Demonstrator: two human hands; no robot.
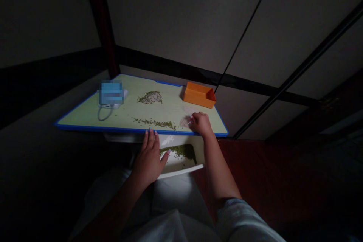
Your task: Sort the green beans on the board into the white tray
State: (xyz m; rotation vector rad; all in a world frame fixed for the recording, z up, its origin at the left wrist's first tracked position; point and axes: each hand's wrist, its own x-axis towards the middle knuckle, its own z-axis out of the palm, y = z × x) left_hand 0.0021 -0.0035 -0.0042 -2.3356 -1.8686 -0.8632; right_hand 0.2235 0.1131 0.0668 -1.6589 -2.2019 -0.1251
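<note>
My left hand [149, 157] rests at the table's blue front edge, fingers stretched out and thumb apart, over the white drawer [181, 172]. Nothing shows in its grasp. On the table's right front part, my right hand [200, 123] has its fingers pinched at a clear, crinkled plastic piece [185, 121]; its exact kind is hard to make out. A strip of small green beans [159, 123] is scattered along the table's front. More green beans [183, 151] lie in the open drawer. Farther back sits a mixed pile of beans and paler bits [151, 97].
An orange open box [200, 96] stands at the table's back right. At the left is a blurred blue-screened device [111, 92] on a white base with a cable loop. The light table [170, 94] has a blue rim and stands against a panelled wall.
</note>
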